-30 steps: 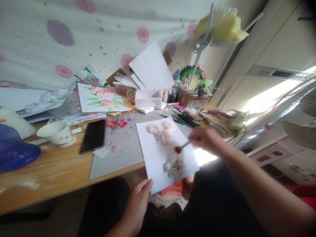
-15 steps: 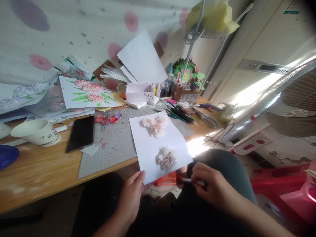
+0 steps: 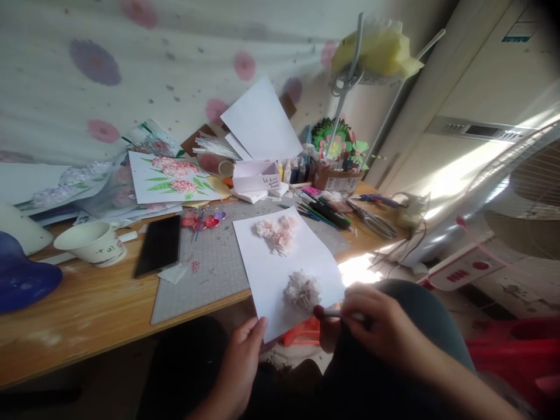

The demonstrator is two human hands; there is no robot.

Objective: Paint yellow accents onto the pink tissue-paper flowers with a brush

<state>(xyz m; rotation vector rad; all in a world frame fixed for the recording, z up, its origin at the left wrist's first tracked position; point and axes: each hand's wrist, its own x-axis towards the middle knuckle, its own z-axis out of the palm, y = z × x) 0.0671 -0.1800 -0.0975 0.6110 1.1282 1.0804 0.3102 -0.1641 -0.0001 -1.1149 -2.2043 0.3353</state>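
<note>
My left hand [image 3: 245,356] pinches the near left corner of a sheet of white paper [image 3: 258,286], thumb on top. The sheet tilts over the table edge above my lap. Two ruffled clusters are on it: a pale pink one [image 3: 277,233] farther off and a whitish one with darker streaks [image 3: 301,290] nearer me. My right hand [image 3: 371,315] is closed around a white-handled brush [image 3: 332,313] with a dark reddish head. That head is by the lower right of the nearer cluster; whether they touch, I cannot tell.
Left on the table are a paper cup [image 3: 91,242], a black phone [image 3: 158,245] and a blue object [image 3: 26,274]. Red and pink paint pots [image 3: 205,220] lie on the grey cutting mat [image 3: 219,251]. Behind stand a white box [image 3: 256,176] and a flower picture [image 3: 175,178]; scissors [image 3: 371,220] lie right.
My right hand has brought the brush up and left toward the nearer cluster. My left hand keeps its hold on the sheet. The whole view has shifted slightly.
</note>
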